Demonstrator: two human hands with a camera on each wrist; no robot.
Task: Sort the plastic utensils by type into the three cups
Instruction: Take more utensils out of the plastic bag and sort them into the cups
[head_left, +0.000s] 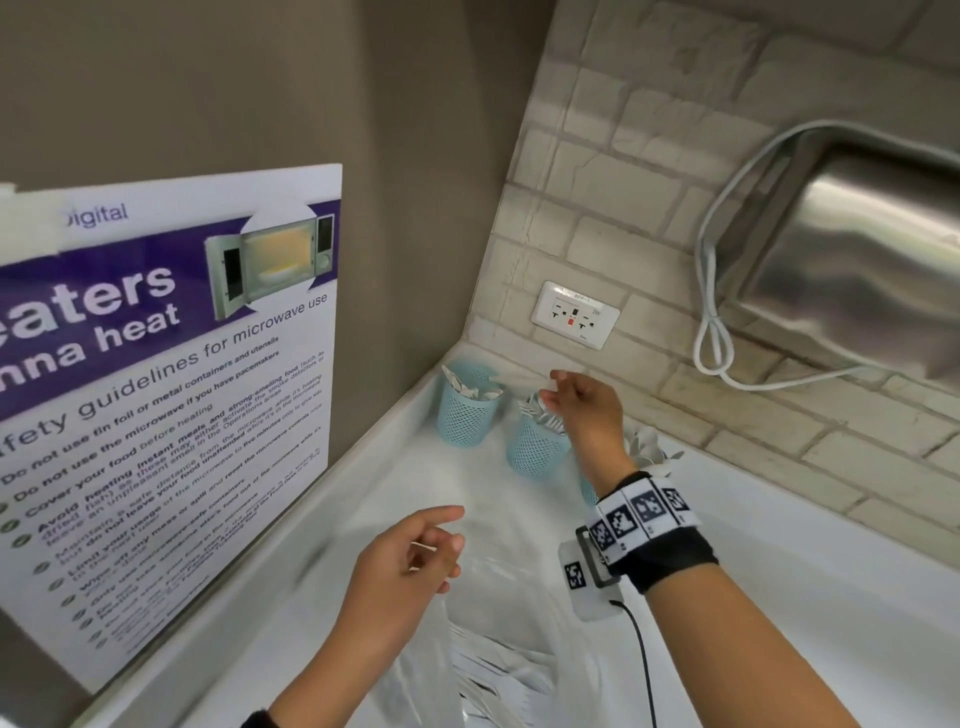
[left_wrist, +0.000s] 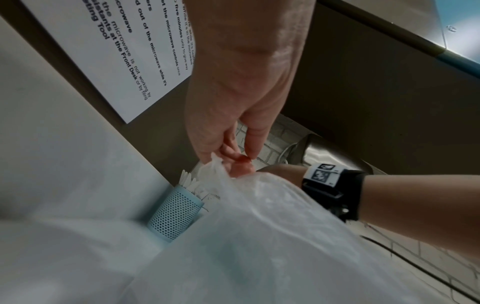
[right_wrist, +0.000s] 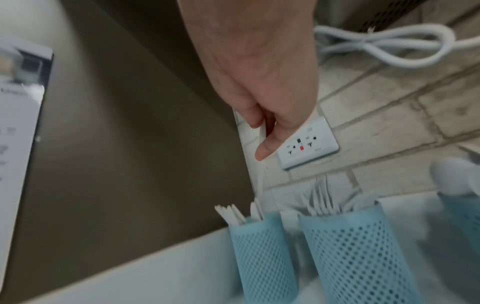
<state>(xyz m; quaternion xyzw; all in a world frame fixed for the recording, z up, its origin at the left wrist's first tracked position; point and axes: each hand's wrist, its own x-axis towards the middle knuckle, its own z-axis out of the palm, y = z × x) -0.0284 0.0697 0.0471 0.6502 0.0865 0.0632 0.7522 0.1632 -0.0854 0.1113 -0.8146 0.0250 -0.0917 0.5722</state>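
Three blue mesh cups stand in the counter's back corner: the left cup (head_left: 467, 410) (right_wrist: 262, 253) holds knives, the middle cup (head_left: 537, 447) (right_wrist: 355, 257) holds forks. The right cup (right_wrist: 465, 205) with spoons (head_left: 649, 447) is mostly hidden behind my right wrist. My right hand (head_left: 556, 387) (right_wrist: 259, 139) hovers above the left and middle cups. It pinches a slim white utensil (right_wrist: 261, 131) that hangs down toward the left cup. Nearer to me, my left hand (head_left: 441, 535) (left_wrist: 233, 160) pinches the top of a clear plastic bag (head_left: 493, 649) (left_wrist: 259, 236) of white utensils.
A microwave safety poster (head_left: 166, 389) leans on the brown wall at the left. On the brick back wall are a power outlet (head_left: 575, 314) and a steel dispenser (head_left: 857, 260) with a looped white cable (head_left: 711, 332). The white counter (head_left: 779, 545) runs on to the right.
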